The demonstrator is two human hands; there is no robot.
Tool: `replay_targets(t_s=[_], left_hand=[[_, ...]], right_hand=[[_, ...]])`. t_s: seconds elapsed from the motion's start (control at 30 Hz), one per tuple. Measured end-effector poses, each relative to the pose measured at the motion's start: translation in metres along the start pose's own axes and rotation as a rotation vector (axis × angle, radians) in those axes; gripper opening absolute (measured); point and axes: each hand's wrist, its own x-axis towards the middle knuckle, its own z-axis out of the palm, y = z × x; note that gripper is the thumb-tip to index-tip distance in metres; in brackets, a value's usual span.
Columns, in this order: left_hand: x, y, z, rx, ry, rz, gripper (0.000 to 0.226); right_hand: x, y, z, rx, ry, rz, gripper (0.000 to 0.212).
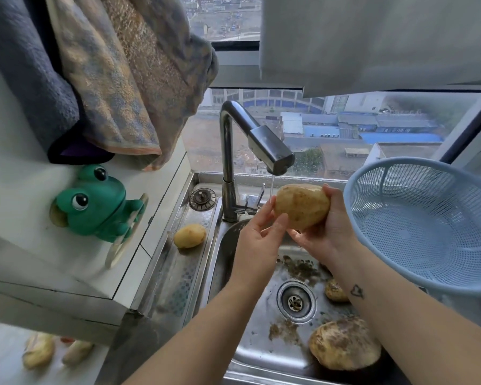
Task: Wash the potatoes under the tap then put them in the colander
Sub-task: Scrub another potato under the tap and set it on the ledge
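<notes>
**Risks.** Nearest the viewer, below the fingers, a large potato (345, 347) caked in soil lies on the floor of the sink (250, 354). Loose dirt is scattered round the drain (297, 301), and it is judged that the strainer could be clogged if this grit is flushed down.

Above the basin, the held potato (301, 205) is gripped by the right hand (331, 229), whose fingers (326, 190) are curled round its right end. Its left end is pinched between thumb and forefinger of the left hand (257, 240). The skin is wet, so a slip is considered possible, and the potato would be soiled again by the dirt beneath.

The water stream (272, 184) from the tap (272, 151) is thin and strikes only the end by the left fingers. Patches may be left unwashed unless the potato is turned.

The colander (428, 226), just right of the fingers, is tilted. It could be upset by a potato dropped onto its lower side.

**Not established.**
- Pale objects (39, 354) on the table (0, 334), well left of and below the fingers, are too blurred to be identified.
- A small potato (335, 291) is partly covered by the right forearm.
- The underside of the held potato is not seen.
- The ledge potato (190, 235), left of the fingers, looks clean, but washing cannot be confirmed.
- The colander's support is hidden and its right side is cut off. Nothing is seen inside it.
</notes>
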Motion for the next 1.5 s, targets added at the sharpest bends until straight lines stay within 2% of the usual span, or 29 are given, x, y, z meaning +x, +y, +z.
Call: replay_targets(t_s=[0.1, 0.2, 0.33, 0.4, 0.5, 0.67, 0.73, 0.8, 0.9, 0.97, 1.03, 1.17, 1.23, 1.3, 1.33, 1.4, 1.5], left_hand=[[-0.001, -0.003, 0.003, 0.078, 0.14, 0.075, 0.041], [0.006, -0.002, 0.0, -0.095, 0.225, -0.061, 0.028], [0.014, 0.003, -0.003, -0.31, 0.24, -0.154, 0.012], [0.019, 0.008, -0.004, -0.366, 0.281, -0.153, 0.006], [0.025, 0.013, -0.003, -0.335, 0.302, -0.113, 0.003], [0.024, 0.001, -0.003, -0.12, 0.154, -0.088, 0.025], [0.022, -0.008, -0.005, -0.02, 0.101, -0.172, 0.03], [0.021, -0.014, -0.005, 0.007, 0.05, -0.35, 0.038], [0.029, -0.017, -0.009, -0.091, 0.001, -0.657, 0.05], [0.036, -0.015, -0.01, -0.133, -0.039, -0.718, 0.045], [0.043, -0.01, -0.007, -0.142, -0.017, -0.651, 0.036], [0.05, -0.01, -0.002, -0.114, 0.053, -0.351, 0.018], [0.047, -0.02, -0.009, 0.075, 0.02, -0.298, 0.016], [0.04, -0.032, -0.02, 0.404, -0.047, -0.302, 0.017], [0.036, -0.039, -0.025, 0.528, -0.098, -0.353, 0.02], [0.023, -0.047, -0.032, 0.633, -0.21, -0.571, 0.035], [0.005, -0.059, -0.041, 0.474, -0.2, -0.833, 0.056]], right_hand=[[0.0, 0.007, 0.004, -0.033, 0.057, -0.12, 0.071], [-0.005, 0.005, 0.004, -0.134, 0.098, -0.264, 0.058], [-0.016, -0.01, 0.005, -0.502, 0.051, -0.315, 0.094], [-0.021, -0.018, 0.004, -0.698, 0.012, -0.317, 0.098], [-0.027, -0.026, 0.002, -0.903, -0.115, -0.259, 0.09], [-0.031, -0.034, -0.003, -1.173, -0.313, -0.085, 0.083], [-0.035, -0.038, -0.005, -1.329, -0.31, -0.104, 0.073], [-0.037, -0.038, -0.01, -1.454, -0.28, -0.138, 0.062], [-0.039, -0.033, -0.016, -1.473, -0.259, -0.125, 0.052], [-0.039, -0.032, -0.02, -1.442, -0.251, -0.128, 0.048], [-0.036, -0.031, -0.023, -1.385, -0.231, -0.129, 0.051], [-0.029, -0.032, -0.03, -1.235, -0.115, -0.167, 0.061], [-0.026, -0.031, -0.034, -1.276, -0.07, -0.164, 0.056], [-0.023, -0.025, -0.041, -1.496, -0.018, -0.148, 0.053], [-0.02, -0.019, -0.045, -1.65, 0.008, -0.135, 0.057], [-0.015, -0.001, -0.055, -1.949, 0.041, -0.097, 0.07], [-0.009, 0.027, -0.065, -2.084, 0.005, -0.023, 0.076]])
